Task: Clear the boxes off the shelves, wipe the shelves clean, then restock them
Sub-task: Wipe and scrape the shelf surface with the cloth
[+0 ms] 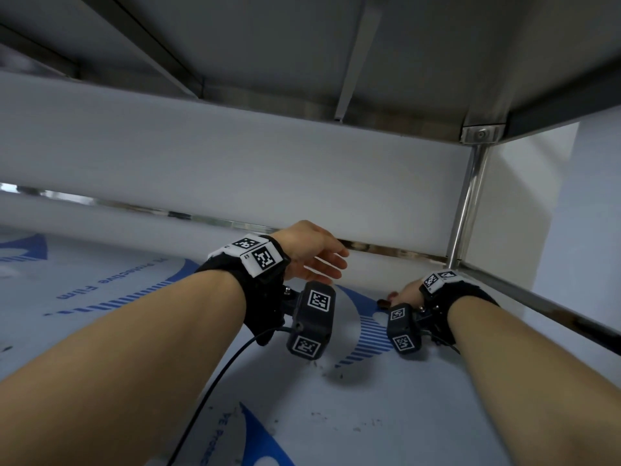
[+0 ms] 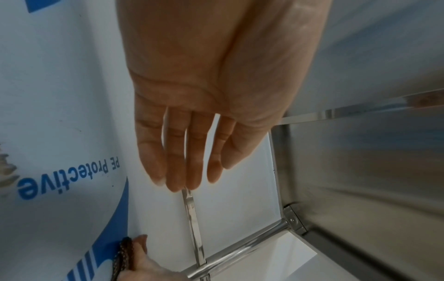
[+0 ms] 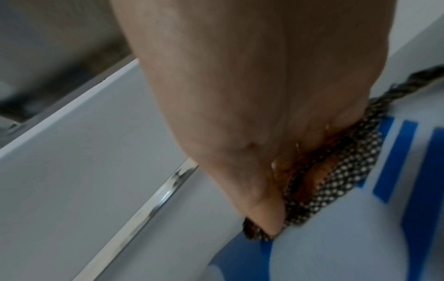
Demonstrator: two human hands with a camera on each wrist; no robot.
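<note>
Steel shelf [image 1: 100,331], covered in a pale film with blue print, carries both of your hands and no boxes in view, so by my reading you are in the wiping step.

Going from the left: your left hand [image 1: 311,255] hangs above the shelf with fingers straight and slightly spread, holding nothing. It points toward the back edge, where a bright metal rail [image 1: 386,247] runs along the white wall panel [image 1: 235,163].

To its right, near the back right corner, your right hand [image 1: 405,292] is bunched around a dark mesh cloth [image 3: 355,171] and presses it flat onto the film. The cloth sits just in front of the rail, with blue stripes beside it. Its long side seems to run along the back edge, though the folds make that hard to judge.

The right hand has the cloth, so it makes the next stroke; the unwiped stretch I can judge lies to its left, along the back edge.

Farther right, the upright post [image 1: 465,203] stands at the corner, and the shelf above [image 1: 302,45] hangs low overhead. Dark specks [image 1: 339,375] lie on the film toward the front edge.
</note>
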